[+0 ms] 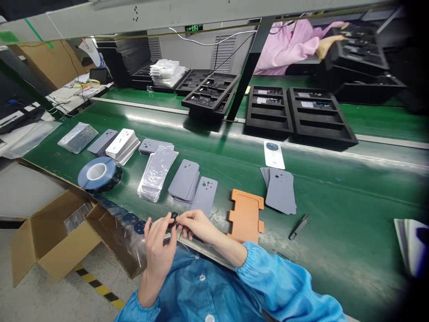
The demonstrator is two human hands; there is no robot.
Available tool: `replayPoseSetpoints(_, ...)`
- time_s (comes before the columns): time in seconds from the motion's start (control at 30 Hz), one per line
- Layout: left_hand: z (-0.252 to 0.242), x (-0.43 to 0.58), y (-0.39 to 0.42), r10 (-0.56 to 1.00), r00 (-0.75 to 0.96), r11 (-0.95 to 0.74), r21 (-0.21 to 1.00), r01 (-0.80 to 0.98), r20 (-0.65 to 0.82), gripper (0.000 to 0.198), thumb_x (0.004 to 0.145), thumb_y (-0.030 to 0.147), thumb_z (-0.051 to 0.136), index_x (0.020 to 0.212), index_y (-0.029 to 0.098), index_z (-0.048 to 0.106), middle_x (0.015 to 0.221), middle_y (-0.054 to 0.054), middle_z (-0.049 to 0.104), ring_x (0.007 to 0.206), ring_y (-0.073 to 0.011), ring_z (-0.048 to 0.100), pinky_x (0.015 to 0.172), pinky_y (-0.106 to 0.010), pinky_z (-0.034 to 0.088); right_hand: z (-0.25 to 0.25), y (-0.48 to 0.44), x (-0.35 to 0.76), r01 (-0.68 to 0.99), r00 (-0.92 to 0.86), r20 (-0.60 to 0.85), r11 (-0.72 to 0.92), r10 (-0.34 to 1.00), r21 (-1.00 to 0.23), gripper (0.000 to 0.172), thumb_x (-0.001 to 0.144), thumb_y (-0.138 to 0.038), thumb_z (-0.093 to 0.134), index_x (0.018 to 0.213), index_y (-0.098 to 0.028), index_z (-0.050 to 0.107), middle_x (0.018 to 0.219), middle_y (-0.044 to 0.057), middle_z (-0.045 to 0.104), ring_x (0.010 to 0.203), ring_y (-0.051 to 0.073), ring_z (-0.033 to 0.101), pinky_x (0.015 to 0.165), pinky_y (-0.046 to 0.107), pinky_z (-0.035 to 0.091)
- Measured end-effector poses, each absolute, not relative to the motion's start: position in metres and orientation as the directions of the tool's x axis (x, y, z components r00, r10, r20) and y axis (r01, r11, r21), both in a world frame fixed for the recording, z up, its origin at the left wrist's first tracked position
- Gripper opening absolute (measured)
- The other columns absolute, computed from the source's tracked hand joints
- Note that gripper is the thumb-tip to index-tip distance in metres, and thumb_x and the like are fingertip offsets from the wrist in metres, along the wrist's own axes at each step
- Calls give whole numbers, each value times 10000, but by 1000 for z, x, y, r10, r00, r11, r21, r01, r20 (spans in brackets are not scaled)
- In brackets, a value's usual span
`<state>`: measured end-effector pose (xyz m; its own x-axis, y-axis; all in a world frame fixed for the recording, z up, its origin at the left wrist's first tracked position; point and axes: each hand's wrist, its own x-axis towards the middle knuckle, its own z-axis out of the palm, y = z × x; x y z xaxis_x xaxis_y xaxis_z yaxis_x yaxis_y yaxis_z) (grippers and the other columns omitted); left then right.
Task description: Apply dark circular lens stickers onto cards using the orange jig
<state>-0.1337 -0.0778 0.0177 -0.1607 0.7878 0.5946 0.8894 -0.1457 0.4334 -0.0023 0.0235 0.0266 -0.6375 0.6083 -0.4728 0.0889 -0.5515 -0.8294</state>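
Two bare hands meet at the near edge of the green tabletop [335, 192]. One small round black piece [173, 219] is between them: the fingers of the left hand [159, 243] grasp it from the left, and the right hand [197, 224] pinches its right side between thumb and forefinger.

To the left lies one blue-and-white film roll [87, 173], its strip of dark round-holed pieces [129, 218] trailing near the left hand. Beyond are two plastic-wrapped bundles [157, 172], one white plate stack [124, 144] and three gray plate stacks [185, 176]; one single gray plate [205, 192] lies nearer, its near end partly hidden by the right hand.

On the right are one flat orange fixture [246, 214], one fanned gray stack [281, 191], one white plate with a dark disc [274, 155] and one slim black tool [298, 226].

Farther off, two black compartment trays [268, 117] sit side by side, right of a dark slanted post [246, 78]. One open cardboard box [69, 252] stands near left, below the tabletop.
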Motion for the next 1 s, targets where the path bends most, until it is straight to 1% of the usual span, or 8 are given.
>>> replayPoseSetpoints(0.1, 20, -125, -78, 800, -166, -192, 508, 839, 577, 472, 904, 119, 631, 1359, 218, 556, 1129, -91, 750, 1044, -222, 708, 1119, -517, 413, 33, 26, 19, 148, -567, -440, -439, 697, -886, 322, 761, -463, 754, 735, -145, 710, 639, 9, 668, 483, 87, 568, 414, 188, 409)
replayPoseSetpoints(0.27, 30, -99, -66, 835, -172, -281, 674, 683, 522, 381, 905, 128, 605, 1279, 202, 616, 1202, -117, 705, 1138, -248, 666, 995, -421, 542, 43, 43, 90, 252, -437, -385, -300, 813, -920, 307, 759, -429, 770, 826, -129, 770, 684, 54, 730, 578, 145, 655, 538, 239, 501)
replayPoseSetpoints(0.4, 34, -68, -40, 938, -113, -225, 823, 521, 328, 230, 918, 177, 575, 1120, 192, 682, 994, -86, 739, 902, -200, 708, 773, -307, 575, 38, 63, 160, 261, -266, -328, -260, 907, -930, 398, 700, -406, 824, 975, -123, 770, 863, 98, 781, 741, 204, 731, 732, 316, 587)
replayPoseSetpoints(0.5, 31, -44, -11, 991, -37, -101, 902, 420, 129, 178, 887, 194, 595, 1030, 181, 700, 858, -53, 733, 720, -151, 680, 598, -235, 512, 34, 75, 200, 341, -214, -310, -227, 926, -912, 382, 707, -361, 817, 1006, -127, 778, 910, 105, 787, 768, 204, 733, 780, 329, 590)
replayPoseSetpoints(0.57, 26, -31, 12, 1000, 12, -23, 924, 383, 20, 147, 856, 201, 618, 973, 176, 703, 820, -43, 727, 667, -135, 663, 545, -214, 473, 35, 80, 215, 394, -216, -331, -228, 919, -890, 315, 721, -321, 795, 981, -142, 796, 918, 105, 794, 788, 217, 739, 785, 334, 590)
replayPoseSetpoints(0.7, 17, -11, 54, 990, 74, 87, 930, 357, -121, 89, 797, 198, 653, 870, 174, 698, 748, -22, 709, 608, -124, 643, 578, -217, 485, 37, 86, 223, 455, -262, -297, -154, 918, -877, 261, 772, -272, 735, 1002, -182, 820, 951, 86, 803, 866, 243, 745, 796, 322, 582)
replayPoseSetpoints(0.83, 10, 0, 75, 981, 99, 120, 922, 368, -167, 86, 781, 202, 651, 847, 165, 691, 712, -8, 679, 572, -116, 612, 577, -222, 480, 30, 89, 226, 529, -252, -252, -85, 934, -845, 259, 804, -285, 699, 1016, -202, 824, 877, 50, 797, 752, 195, 712, 665, 260, 540)
replayPoseSetpoints(1.0, 7, 6, 80, 974, 114, 137, 914, 382, -194, 80, 745, 188, 672, 822, 166, 676, 687, 4, 655, 575, -108, 587, 578, -213, 462, 21, 90, 231, 532, -239, -224, -66, 945, -844, 269, 814, -313, 689, 1013, -189, 820, 802, 38, 766, 677, 160, 654, 625, 250, 497)
